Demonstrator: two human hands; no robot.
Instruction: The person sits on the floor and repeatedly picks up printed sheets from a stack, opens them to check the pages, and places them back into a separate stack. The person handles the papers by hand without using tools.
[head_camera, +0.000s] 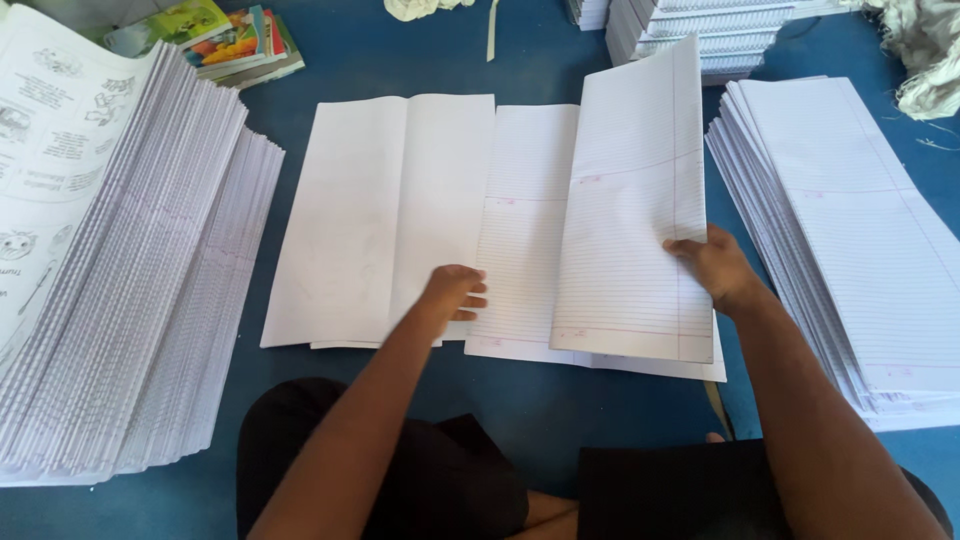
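Note:
My right hand (712, 266) grips the right edge of a ruled sheet (632, 200), lifted and tilted over the opened ruled paper (520, 230) that lies flat on the blue surface. My left hand (452, 291) rests with curled fingers on the seam where a plain white folded sheet (385, 215) meets the ruled paper. Both forearms reach forward from my lap.
A tall fanned stack of ruled sheets (150, 300) with a printed page on top stands at the left. Another ruled stack (850, 240) lies at the right, more stacks (680, 30) at the back. Colourful booklets (235, 40) sit far left. The blue surface (540, 410) shows near me.

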